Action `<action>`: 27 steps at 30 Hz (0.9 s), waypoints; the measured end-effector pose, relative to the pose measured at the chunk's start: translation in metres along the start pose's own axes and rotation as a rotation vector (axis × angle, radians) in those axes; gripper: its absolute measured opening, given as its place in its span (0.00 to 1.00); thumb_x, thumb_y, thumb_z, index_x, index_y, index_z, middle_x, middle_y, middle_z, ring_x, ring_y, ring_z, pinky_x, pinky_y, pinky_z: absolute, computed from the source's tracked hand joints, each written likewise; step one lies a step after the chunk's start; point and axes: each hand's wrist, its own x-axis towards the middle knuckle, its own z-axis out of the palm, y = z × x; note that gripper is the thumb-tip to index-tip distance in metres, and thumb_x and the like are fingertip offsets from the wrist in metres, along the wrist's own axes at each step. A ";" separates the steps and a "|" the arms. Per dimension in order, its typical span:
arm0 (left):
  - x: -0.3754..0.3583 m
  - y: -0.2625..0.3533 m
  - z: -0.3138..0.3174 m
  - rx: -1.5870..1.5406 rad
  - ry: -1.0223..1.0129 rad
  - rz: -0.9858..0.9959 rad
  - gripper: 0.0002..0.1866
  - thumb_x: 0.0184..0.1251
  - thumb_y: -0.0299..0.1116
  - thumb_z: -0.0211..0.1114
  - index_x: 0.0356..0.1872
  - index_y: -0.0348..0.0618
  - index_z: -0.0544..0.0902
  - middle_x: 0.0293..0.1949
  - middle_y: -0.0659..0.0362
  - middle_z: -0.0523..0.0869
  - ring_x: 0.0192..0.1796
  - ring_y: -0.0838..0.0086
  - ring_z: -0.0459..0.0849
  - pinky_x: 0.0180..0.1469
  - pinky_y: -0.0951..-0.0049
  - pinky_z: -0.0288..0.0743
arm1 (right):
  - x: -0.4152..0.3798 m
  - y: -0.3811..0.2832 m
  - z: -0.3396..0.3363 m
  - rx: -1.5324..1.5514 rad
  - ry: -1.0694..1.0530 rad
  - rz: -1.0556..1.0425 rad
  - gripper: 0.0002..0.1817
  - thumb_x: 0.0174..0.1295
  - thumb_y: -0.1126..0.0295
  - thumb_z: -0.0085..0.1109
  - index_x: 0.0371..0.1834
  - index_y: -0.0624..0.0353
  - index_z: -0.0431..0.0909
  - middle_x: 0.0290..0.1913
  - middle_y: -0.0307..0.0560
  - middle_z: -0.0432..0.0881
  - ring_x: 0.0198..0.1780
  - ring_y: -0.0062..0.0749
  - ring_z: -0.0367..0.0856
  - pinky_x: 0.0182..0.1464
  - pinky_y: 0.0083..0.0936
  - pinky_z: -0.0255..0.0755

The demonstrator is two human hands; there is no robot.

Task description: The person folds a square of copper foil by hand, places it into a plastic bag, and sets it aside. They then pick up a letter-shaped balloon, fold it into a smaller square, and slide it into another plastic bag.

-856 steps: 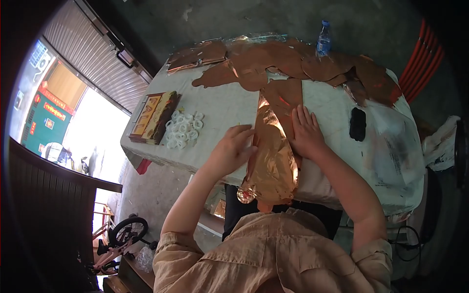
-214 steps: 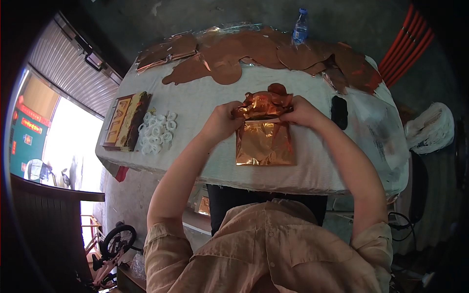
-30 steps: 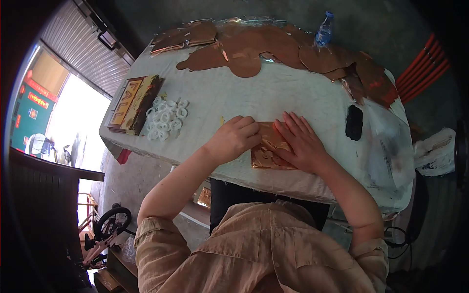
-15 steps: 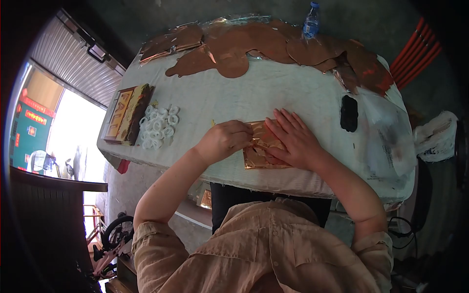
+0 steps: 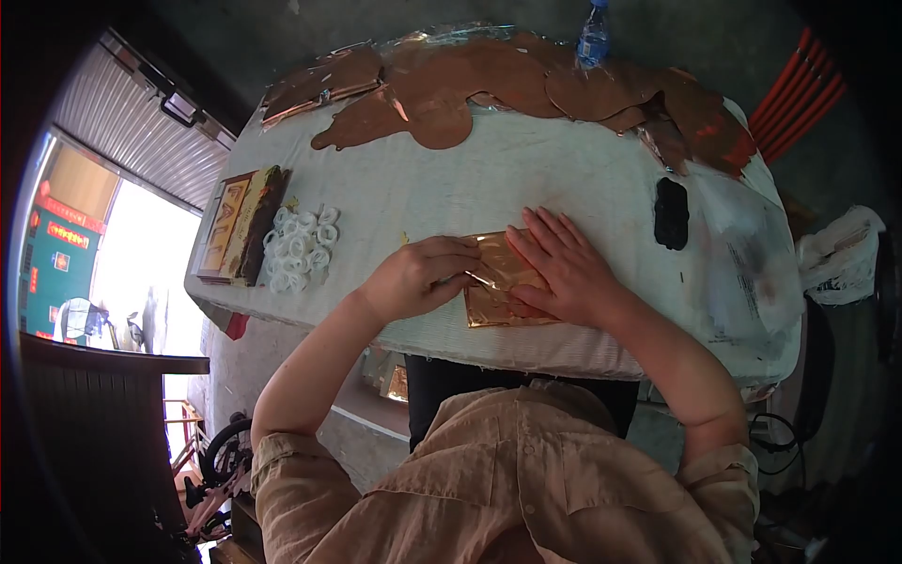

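A shiny copper-coloured foil packet (image 5: 507, 305) lies near the front edge of the cloth-covered table (image 5: 376, 202). My left hand (image 5: 427, 273) is at the packet's left side, its fingers closed in a pinch on the foil's edge. Spread over the upper right part of the packet, my right hand (image 5: 567, 268) presses it down with fingers apart. To the left sits a pile of white rings (image 5: 299, 249), beside a stack of booklets (image 5: 240, 226).
Brown sheets (image 5: 507, 80) lie along the far edge with a water bottle (image 5: 592, 42). A black phone-like object (image 5: 671, 214) and a clear plastic sheet (image 5: 742, 263) are at the right. A white bag (image 5: 841, 254) hangs beyond the table.
My left hand has shifted slightly to the left, and the foil by its fingertips looks smoother. My right hand stays almost in place. The view has moved a little.
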 end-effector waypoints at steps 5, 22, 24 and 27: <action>-0.002 -0.004 0.003 0.020 0.053 -0.009 0.12 0.54 0.19 0.63 0.41 0.38 0.84 0.46 0.52 0.85 0.51 0.61 0.83 0.52 0.66 0.80 | 0.000 0.000 0.000 0.002 -0.009 -0.003 0.40 0.62 0.46 0.53 0.74 0.52 0.55 0.73 0.60 0.54 0.75 0.51 0.50 0.75 0.42 0.41; 0.002 -0.008 0.011 0.015 0.097 -0.051 0.08 0.51 0.21 0.69 0.34 0.34 0.85 0.39 0.50 0.86 0.49 0.60 0.85 0.53 0.64 0.79 | 0.000 0.000 0.000 -0.012 -0.025 0.014 0.39 0.63 0.46 0.51 0.74 0.52 0.55 0.74 0.59 0.54 0.76 0.49 0.49 0.76 0.41 0.39; 0.001 -0.005 0.011 -0.019 0.098 -0.084 0.08 0.50 0.21 0.70 0.34 0.34 0.85 0.39 0.50 0.87 0.50 0.59 0.85 0.54 0.63 0.79 | 0.000 -0.001 -0.001 -0.015 -0.021 0.011 0.39 0.63 0.46 0.51 0.74 0.52 0.56 0.74 0.59 0.54 0.76 0.49 0.49 0.76 0.41 0.39; -0.002 0.001 0.005 -0.012 0.088 -0.045 0.09 0.53 0.23 0.68 0.37 0.35 0.85 0.41 0.50 0.86 0.53 0.59 0.83 0.56 0.62 0.77 | 0.000 -0.001 -0.002 -0.004 -0.045 0.028 0.39 0.63 0.46 0.51 0.74 0.53 0.56 0.74 0.60 0.54 0.76 0.49 0.50 0.76 0.41 0.39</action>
